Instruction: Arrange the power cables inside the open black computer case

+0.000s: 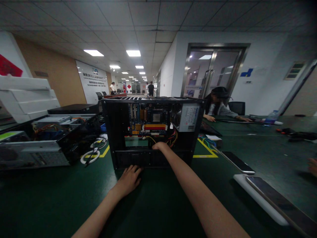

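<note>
An open black computer case [131,158] stands on the green table, its inside facing me. Inside it are a motherboard [156,117], a power supply [190,118] at the upper right and a bundle of coloured wires [174,137]. My right hand [159,145] reaches into the lower middle of the case beside the wires; its fingers are hidden behind the wrist and the case parts. My left hand [129,180] lies on the table at the case's bottom edge, with its fingers spread and nothing in it.
Other open cases [42,155] and a coiled white cable [90,157] are at left. Phones [237,162] and a white slab [260,198] lie at right. A person [219,102] sits behind, and another hand [312,166] shows at the right edge.
</note>
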Demonstrator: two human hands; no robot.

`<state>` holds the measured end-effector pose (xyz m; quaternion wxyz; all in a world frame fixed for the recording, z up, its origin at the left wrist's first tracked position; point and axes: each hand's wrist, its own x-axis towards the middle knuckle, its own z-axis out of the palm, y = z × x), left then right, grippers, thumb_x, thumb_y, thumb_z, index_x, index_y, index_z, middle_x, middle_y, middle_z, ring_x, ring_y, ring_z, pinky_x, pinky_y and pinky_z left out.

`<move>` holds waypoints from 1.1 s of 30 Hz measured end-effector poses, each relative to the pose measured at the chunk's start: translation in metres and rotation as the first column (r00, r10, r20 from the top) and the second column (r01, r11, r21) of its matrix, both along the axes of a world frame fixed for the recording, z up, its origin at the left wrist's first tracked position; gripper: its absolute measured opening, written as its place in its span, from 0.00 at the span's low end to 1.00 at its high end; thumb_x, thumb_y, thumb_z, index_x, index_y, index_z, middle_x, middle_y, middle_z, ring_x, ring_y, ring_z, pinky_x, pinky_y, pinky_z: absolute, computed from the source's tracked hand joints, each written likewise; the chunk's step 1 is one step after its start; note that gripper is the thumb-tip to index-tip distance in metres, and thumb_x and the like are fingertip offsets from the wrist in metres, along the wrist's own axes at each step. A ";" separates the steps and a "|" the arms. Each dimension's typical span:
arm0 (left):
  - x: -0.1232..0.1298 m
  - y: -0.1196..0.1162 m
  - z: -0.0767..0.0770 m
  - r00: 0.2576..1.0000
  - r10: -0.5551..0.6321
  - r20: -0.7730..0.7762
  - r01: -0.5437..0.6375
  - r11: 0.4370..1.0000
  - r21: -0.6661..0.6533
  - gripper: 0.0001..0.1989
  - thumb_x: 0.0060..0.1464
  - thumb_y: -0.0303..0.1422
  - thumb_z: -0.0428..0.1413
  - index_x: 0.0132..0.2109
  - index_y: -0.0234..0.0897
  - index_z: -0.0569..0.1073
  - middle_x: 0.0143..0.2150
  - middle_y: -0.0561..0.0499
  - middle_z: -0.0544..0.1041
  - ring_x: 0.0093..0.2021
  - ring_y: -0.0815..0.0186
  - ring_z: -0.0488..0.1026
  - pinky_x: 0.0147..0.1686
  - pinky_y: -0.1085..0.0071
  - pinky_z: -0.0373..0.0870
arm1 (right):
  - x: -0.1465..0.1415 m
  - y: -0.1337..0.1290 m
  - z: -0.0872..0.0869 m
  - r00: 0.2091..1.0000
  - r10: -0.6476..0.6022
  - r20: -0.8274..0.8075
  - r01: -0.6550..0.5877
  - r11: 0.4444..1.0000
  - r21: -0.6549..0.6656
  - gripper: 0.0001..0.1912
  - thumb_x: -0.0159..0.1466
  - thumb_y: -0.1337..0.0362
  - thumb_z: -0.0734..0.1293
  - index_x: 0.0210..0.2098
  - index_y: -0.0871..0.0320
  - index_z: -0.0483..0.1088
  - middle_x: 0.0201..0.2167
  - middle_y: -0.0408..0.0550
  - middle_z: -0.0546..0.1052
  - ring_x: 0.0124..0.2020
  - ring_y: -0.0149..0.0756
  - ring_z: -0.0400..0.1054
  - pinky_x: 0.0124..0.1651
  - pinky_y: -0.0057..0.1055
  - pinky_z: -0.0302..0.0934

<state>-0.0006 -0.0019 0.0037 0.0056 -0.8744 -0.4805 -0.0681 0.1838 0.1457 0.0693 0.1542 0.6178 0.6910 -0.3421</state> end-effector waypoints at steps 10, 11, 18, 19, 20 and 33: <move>0.000 0.000 0.002 1.000 0.015 0.004 -0.015 0.999 -0.041 0.21 0.50 0.33 0.45 0.53 0.45 0.55 0.50 0.49 0.60 0.51 0.59 0.56 0.48 0.61 0.54 | 0.001 0.002 -0.002 0.985 0.168 0.033 -0.171 0.975 0.144 0.13 0.51 0.67 0.62 0.36 0.60 0.71 0.37 0.50 0.73 0.35 0.38 0.68 0.35 0.30 0.62; 0.000 0.000 0.002 1.000 0.015 0.004 -0.014 0.999 -0.042 0.21 0.50 0.33 0.45 0.53 0.45 0.55 0.50 0.49 0.60 0.50 0.59 0.56 0.47 0.61 0.54 | 0.001 0.001 -0.002 0.985 0.168 0.041 -0.172 0.973 0.154 0.14 0.51 0.66 0.62 0.37 0.60 0.71 0.38 0.50 0.73 0.36 0.39 0.68 0.36 0.31 0.62; 0.002 -0.002 0.006 1.000 0.021 -0.006 -0.021 0.999 -0.040 0.21 0.50 0.32 0.45 0.53 0.44 0.55 0.50 0.48 0.61 0.50 0.60 0.56 0.47 0.62 0.55 | 0.002 -0.003 0.001 0.986 0.144 0.085 -0.160 0.962 0.222 0.14 0.50 0.68 0.63 0.37 0.59 0.71 0.40 0.52 0.72 0.40 0.43 0.67 0.38 0.34 0.62; 0.002 -0.003 0.006 1.000 0.021 -0.005 -0.021 0.999 -0.035 0.21 0.50 0.32 0.45 0.53 0.44 0.55 0.50 0.48 0.61 0.50 0.60 0.56 0.47 0.61 0.55 | 0.002 -0.002 0.000 0.987 0.139 0.075 -0.153 0.961 0.229 0.14 0.49 0.68 0.63 0.36 0.59 0.71 0.39 0.52 0.72 0.40 0.43 0.67 0.38 0.34 0.62; 0.002 -0.003 0.006 1.000 0.017 -0.004 -0.017 0.999 -0.032 0.21 0.50 0.32 0.45 0.53 0.44 0.55 0.50 0.49 0.61 0.50 0.59 0.56 0.47 0.61 0.55 | 0.002 -0.001 -0.001 0.989 0.136 0.058 -0.145 0.963 0.227 0.13 0.49 0.68 0.63 0.35 0.59 0.71 0.38 0.52 0.72 0.39 0.43 0.67 0.37 0.34 0.62; 0.001 -0.002 0.003 1.000 0.021 -0.012 -0.022 0.999 -0.032 0.21 0.50 0.31 0.45 0.53 0.44 0.56 0.50 0.49 0.61 0.50 0.59 0.56 0.47 0.60 0.55 | 0.003 0.002 -0.010 0.982 0.092 -0.163 -0.015 0.908 0.418 0.08 0.49 0.71 0.62 0.29 0.64 0.70 0.34 0.54 0.73 0.34 0.39 0.68 0.33 0.28 0.61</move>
